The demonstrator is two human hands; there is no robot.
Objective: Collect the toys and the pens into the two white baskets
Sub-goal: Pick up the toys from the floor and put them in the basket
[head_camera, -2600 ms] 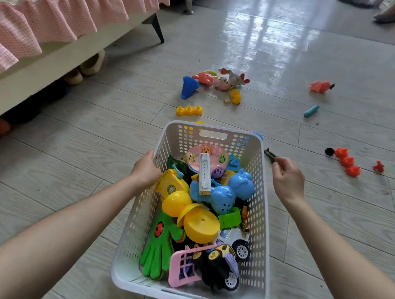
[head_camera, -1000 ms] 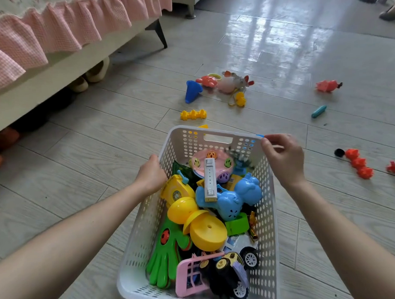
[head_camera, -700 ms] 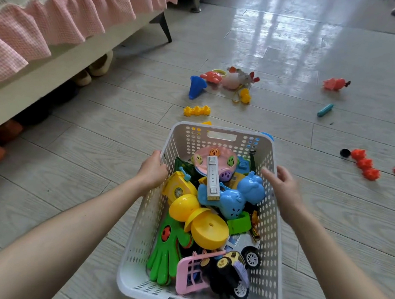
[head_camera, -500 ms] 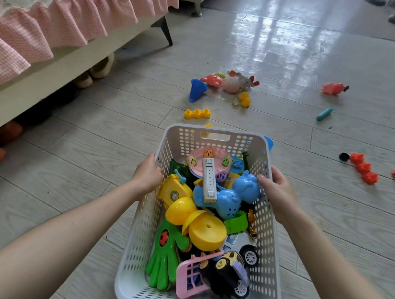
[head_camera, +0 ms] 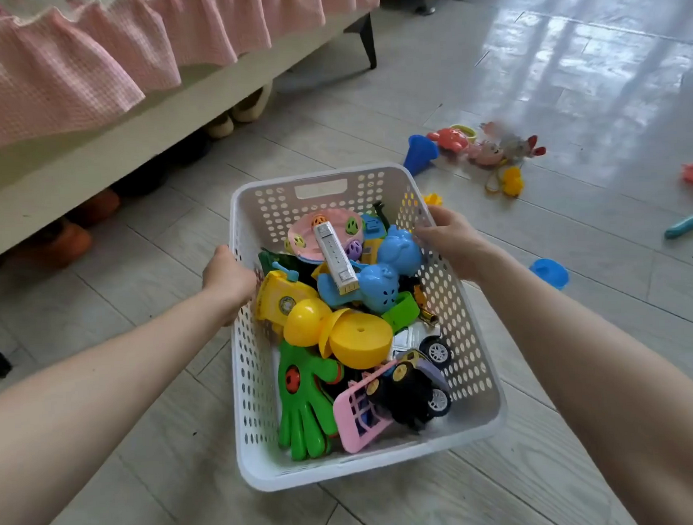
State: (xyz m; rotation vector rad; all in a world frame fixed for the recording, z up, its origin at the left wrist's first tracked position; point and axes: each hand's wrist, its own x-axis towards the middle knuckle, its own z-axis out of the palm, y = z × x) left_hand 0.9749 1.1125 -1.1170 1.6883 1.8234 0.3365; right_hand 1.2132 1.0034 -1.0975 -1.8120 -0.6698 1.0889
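We grip the white perforated basket (head_camera: pixel 462 360) by its long rims, left hand (head_camera: pixel 227 278) and right hand (head_camera: pixel 450 236) closed on them; bright plastic toys (head_camera: pixel 340 327) fill it.

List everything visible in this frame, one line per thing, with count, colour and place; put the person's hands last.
basket: 1, white, perforated, centre of the floor, full of toys
glove toy: 1, green, near left corner of the basket
yellow dome toy: 1, yellow, middle of the basket
toy cars: 2, one black, one white, near right of the basket
pink grid piece: 1, pink, against the black car
blue animal toy: 1, blue, far right of the basket
blue cone: 1, blue, floor beyond the basket
toy cluster: several, pink, red and yellow, floor right of the cone
teal pen: 1, teal, floor far right
blue cup: 1, blue, floor right of the basket
bed: 1, pink frilled skirt, upper left
left hand: grips the basket's left rim
right hand: grips the basket's right rim
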